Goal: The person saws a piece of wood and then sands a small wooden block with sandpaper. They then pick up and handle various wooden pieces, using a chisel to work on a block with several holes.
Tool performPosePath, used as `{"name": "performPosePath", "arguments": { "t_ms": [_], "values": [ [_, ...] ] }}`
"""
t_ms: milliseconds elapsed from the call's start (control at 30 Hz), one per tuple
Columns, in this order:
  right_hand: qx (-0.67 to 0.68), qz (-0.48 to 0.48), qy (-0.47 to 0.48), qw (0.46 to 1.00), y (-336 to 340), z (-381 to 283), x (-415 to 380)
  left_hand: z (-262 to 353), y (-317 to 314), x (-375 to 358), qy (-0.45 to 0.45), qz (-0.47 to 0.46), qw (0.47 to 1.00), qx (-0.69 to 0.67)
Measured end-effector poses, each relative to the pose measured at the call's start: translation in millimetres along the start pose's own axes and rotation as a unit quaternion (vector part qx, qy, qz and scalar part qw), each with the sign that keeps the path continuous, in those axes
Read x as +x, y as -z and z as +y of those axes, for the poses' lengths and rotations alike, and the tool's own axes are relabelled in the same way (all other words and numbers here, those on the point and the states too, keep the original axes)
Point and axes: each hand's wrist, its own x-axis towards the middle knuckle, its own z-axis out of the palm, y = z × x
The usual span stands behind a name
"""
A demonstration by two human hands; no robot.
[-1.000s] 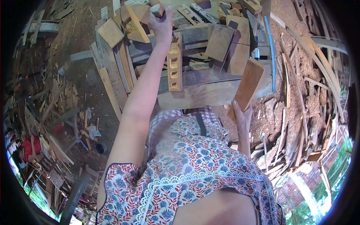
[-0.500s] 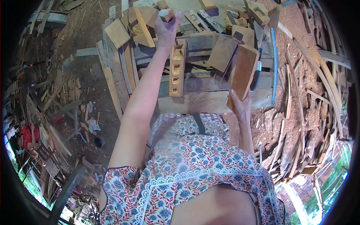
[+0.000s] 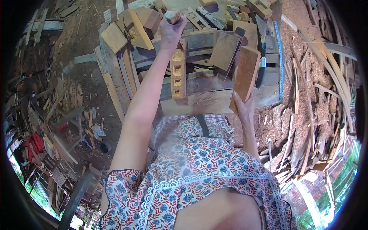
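Observation:
My left hand point(image 3: 171, 33) is wrapped round the handle of a chisel point(image 3: 172, 16), whose rounded wooden end shows above the fist. The blade is mostly hidden behind the hand and wrist, above the far end of a narrow wooden block point(image 3: 179, 81). That block lies on the plank bench and has several square holes cut in a row, some with pale shavings in them. Closed round the lower end of a thick, reddish-brown piece of wood point(image 3: 246, 71) is my right hand point(image 3: 243, 102). This piece slants upward, to the right of the holed block.
The plank bench point(image 3: 199, 101) has gaps between its boards. A flat board point(image 3: 226, 50), a black-handled tool point(image 3: 261, 73) and a blue measuring strip point(image 3: 280, 61) are on its right side. Offcuts lie along the back. Wood scraps cover the ground, and a person in red point(image 3: 33, 145) is far left.
The view has shifted slightly, so the bench things appear a little further left. Both hands keep their grips, and the chisel and thick wood piece stay nearly where they were.

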Motion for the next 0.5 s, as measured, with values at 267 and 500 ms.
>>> {"name": "performPosePath", "arguments": {
  "t_ms": [267,500],
  "values": [
    [-0.014,0.001,-0.001,1.0,-0.5,1.1,0.8,-0.7,2.4,-2.6,0.011,-0.022,0.998,0.063],
    [-0.16,-0.035,0.051,0.985,-5.3,-59.1,20.2,0.0,-7.1,-4.3,-0.024,-0.012,0.993,0.117]
  ]
}}
